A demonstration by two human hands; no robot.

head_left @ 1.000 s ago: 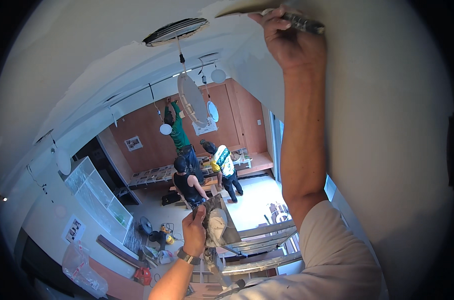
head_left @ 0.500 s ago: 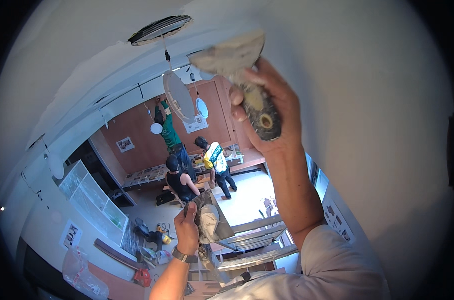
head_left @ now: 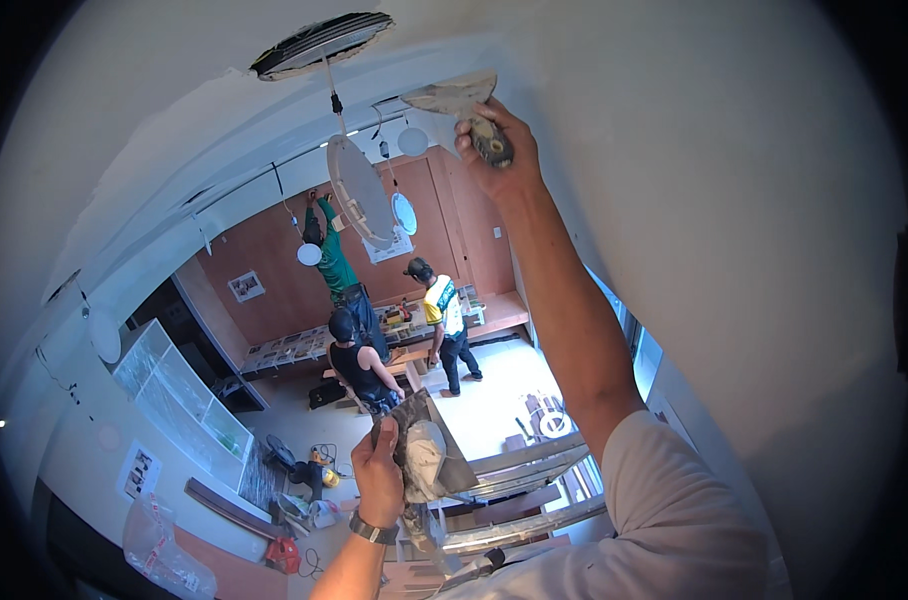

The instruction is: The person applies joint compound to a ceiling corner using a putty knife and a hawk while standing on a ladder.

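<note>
My right hand (head_left: 514, 165) is stretched far up and away, its fingers closed round the dark handle of a broad putty knife (head_left: 454, 96). The wide blade, smeared with pale filler, is up by the meeting of ceiling and wall; whether it touches them I cannot tell. Lower down, my left hand (head_left: 377, 478) grips the edge of a flat metal plate (head_left: 458, 472), thumb on top. A lump of whitish putty (head_left: 424, 458) lies on that plate. A dark watch is on my left wrist.
A round lamp (head_left: 360, 192) hangs by its cable from a ceiling cutout (head_left: 321, 45); more lamps dangle behind. Below me are the metal rungs (head_left: 524, 510) of a ladder. Several people (head_left: 359, 365) stand lower in the room. A pale wall (head_left: 734, 250) fills the right side.
My right hand has carried the putty knife farther away, up and slightly left. The left hand with the plate has shifted a little down and right. A person below has turned and straightened.
</note>
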